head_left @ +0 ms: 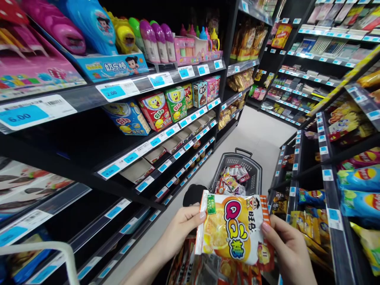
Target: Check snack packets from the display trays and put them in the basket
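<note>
A white and orange bag of gummy candy (219,225), printed with yellow fruit and "QQ" lettering, is held up flat in front of me. My left hand (185,225) pinches its left edge with the thumb on top. On its right edge, my right hand (286,241) grips with the thumb on the front. Part of a red packet (265,257) shows behind the bag near my right fingers; whether I hold it too is unclear. Below lie several more orange and red candy packets (184,265), partly covered by the bag.
A grey shopping basket (255,170) with several candy packets (233,178) stands on the aisle floor (255,128) ahead. The left shelf (86,93) carries boxed snacks (156,111) and toys. Chip bags (360,202) fill the right shelf. A white curved bar (68,253) is at the lower left.
</note>
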A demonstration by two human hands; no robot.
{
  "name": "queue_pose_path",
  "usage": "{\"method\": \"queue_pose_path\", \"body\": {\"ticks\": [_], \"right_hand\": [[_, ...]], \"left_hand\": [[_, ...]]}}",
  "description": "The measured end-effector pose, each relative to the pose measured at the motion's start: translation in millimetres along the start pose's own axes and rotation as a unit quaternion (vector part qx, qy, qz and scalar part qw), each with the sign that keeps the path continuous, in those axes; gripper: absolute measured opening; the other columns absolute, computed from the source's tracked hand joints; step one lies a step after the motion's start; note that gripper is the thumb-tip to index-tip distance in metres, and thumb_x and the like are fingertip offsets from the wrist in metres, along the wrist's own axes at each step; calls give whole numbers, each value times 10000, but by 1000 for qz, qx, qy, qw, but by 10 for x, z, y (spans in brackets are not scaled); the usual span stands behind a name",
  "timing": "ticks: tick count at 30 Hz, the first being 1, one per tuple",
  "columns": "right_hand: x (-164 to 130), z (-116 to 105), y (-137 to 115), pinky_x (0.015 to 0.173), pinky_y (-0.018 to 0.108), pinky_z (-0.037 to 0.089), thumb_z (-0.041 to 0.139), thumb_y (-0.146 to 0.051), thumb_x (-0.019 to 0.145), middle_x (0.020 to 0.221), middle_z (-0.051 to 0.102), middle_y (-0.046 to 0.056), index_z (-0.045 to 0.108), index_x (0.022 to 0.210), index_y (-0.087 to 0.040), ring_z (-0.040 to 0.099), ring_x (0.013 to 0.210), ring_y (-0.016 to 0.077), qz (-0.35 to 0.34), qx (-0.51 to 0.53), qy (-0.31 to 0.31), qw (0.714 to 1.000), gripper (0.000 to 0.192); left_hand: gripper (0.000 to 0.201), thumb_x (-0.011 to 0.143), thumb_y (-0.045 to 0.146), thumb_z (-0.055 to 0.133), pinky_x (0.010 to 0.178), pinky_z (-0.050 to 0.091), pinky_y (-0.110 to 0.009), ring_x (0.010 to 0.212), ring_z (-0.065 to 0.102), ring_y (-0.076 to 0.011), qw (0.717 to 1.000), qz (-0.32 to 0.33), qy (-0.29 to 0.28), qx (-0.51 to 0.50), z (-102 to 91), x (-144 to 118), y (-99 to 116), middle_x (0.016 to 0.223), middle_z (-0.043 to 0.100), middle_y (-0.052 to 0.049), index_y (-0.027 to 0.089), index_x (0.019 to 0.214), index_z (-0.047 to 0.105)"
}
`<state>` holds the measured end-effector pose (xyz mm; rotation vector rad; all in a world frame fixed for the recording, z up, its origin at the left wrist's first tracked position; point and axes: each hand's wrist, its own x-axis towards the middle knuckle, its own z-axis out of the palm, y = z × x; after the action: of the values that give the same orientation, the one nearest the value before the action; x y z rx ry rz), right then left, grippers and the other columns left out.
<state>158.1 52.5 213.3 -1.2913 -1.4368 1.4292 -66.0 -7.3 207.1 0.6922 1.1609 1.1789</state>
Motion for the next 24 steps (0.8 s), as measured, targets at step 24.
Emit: {"method": "queue_pose_path", "body": {"ticks": [24], "right_hand": [[22,76,9,602,352,503,653,-645,656,736,638,67,733,830,-228,633,657,258,-128,206,-107,964,458]], "left_hand": [[503,536,409,880,618,507,-228,680,645,-165,979,-60,-176,-84,-15,-70,-66,804,701,-37,151,921,686]]}}
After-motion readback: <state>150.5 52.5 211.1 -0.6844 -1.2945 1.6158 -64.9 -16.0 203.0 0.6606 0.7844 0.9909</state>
